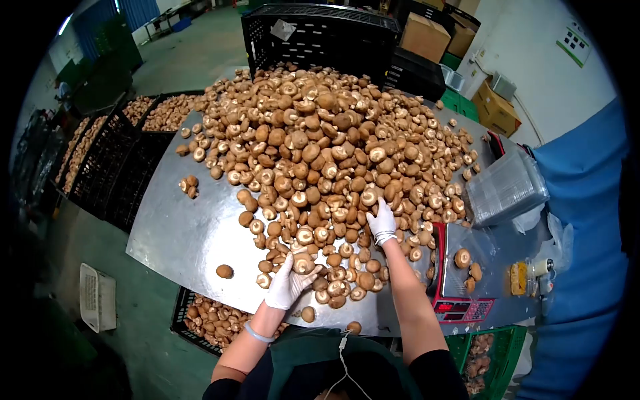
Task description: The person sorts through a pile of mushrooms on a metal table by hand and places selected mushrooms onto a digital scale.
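Note:
My left hand (285, 285), in a white glove, is closed round a large shiitake mushroom (303, 263) near the front of the table. Farther in and to the right, my gloved right hand (382, 221) reaches into the heap of shiitake mushrooms (313, 143). Its fingertips are at a pale-stemmed mushroom (369, 197) and seem to grip it; the hand itself hides part of the contact. Loose mushrooms lie between the two hands. One single mushroom (225, 271) sits apart at the left on the metal table (180, 230).
A red scale (460, 310) bearing a few mushrooms stands at the right, by stacked clear plastic trays (507, 187). A black crate (320, 40) stands behind the heap. Mushroom-filled crates (175, 112) are at the left; another crate (177, 319) is below the front edge.

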Available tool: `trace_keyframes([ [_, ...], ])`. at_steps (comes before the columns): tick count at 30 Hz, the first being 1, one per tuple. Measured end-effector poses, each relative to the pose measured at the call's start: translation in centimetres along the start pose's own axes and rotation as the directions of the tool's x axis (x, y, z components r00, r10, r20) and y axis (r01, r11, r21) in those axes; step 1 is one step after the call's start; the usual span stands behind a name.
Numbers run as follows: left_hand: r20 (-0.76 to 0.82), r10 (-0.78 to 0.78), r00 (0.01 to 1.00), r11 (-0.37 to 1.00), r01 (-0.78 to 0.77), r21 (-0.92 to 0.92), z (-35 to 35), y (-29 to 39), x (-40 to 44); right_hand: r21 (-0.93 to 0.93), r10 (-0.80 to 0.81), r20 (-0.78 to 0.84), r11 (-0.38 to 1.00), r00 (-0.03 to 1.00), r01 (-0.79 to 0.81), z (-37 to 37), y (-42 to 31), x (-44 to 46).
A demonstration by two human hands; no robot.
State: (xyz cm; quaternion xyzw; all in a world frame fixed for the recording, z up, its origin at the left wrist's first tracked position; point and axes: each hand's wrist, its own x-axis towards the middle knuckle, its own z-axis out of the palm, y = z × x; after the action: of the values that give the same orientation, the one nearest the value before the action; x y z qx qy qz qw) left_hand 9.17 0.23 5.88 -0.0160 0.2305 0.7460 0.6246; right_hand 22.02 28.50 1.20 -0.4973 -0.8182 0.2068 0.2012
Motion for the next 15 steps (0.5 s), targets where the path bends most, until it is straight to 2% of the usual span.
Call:
trace_keyframes([
  [2, -0.03, 0.013, 0.999, 1.0, -0.013, 0.009, 0.6, 0.4, 0.3, -0.03, 0.054, 0.037, 0.998, 0.998, -0.053, 0.1, -0.6, 0.0],
  [4, -0.005, 0.022, 1.0, 1.0, -0.022, 0.009, 0.8, 0.7, 0.3, -0.096, -0.148, -0.027, 0.985, 0.989, 0.145, 0.6, 0.9, -0.5],
  [5, 0.021, 0.031, 0.999, 0.999, -0.032, 0.006, 0.9, 0.8, 0.4, 0.076, -0.185, 0.011, 0.98, 0.983, 0.184, 0.6, 1.8, -0.8],
  [6, 0.017, 0.029, 0.999, 1.0, -0.029, 0.005, 0.9, 0.8, 0.4, 0.287, -0.186, 0.093, 0.946, 0.978, 0.152, 0.0, 2.1, -1.4],
  [7, 0.014, 0.022, 1.0, 1.0, -0.022, 0.003, 1.0, 0.8, 0.3, 0.476, -0.149, 0.165, 0.878, 0.975, 0.053, -0.7, 2.3, -1.9],
  [8, 0.011, 0.013, 1.0, 1.0, -0.013, 0.002, 1.2, 0.8, 0.3, 0.637, -0.124, 0.24, 0.769, 0.963, -0.06, -1.5, 2.7, -2.5],
  [9, -0.015, -0.024, 1.0, 1.0, 0.024, -0.02, 1.3, 0.7, 0.4, 0.826, 0.052, 0.444, 0.364, 0.895, -0.43, -2.6, 2.5, -3.6],
  [10, -0.015, -0.035, 0.999, 0.999, 0.035, -0.021, 0.8, 0.5, 0.6, 0.889, -0.01, 0.444, 0.132, 0.896, -0.439, -3.3, 2.5, -4.4],
  [12, 0.165, -0.081, 0.983, 0.989, 0.1, -0.11, -0.7, 0.1, 0.9, 0.854, -0.033, 0.519, -0.011, 0.854, -0.52, -4.5, 1.8, -6.0],
  [13, 0.186, -0.092, 0.978, 0.986, 0.116, -0.12, -0.1, 0.0, 0.7, 0.845, -0.114, 0.527, -0.031, 0.842, -0.534, -5.5, 0.6, -6.8],
  [15, 0.219, -0.109, 0.97, 0.984, 0.136, -0.116, -0.1, -0.2, 0.4, 0.842, -0.153, 0.529, -0.023, 0.835, -0.538, -5.4, -0.7, -8.4],
])
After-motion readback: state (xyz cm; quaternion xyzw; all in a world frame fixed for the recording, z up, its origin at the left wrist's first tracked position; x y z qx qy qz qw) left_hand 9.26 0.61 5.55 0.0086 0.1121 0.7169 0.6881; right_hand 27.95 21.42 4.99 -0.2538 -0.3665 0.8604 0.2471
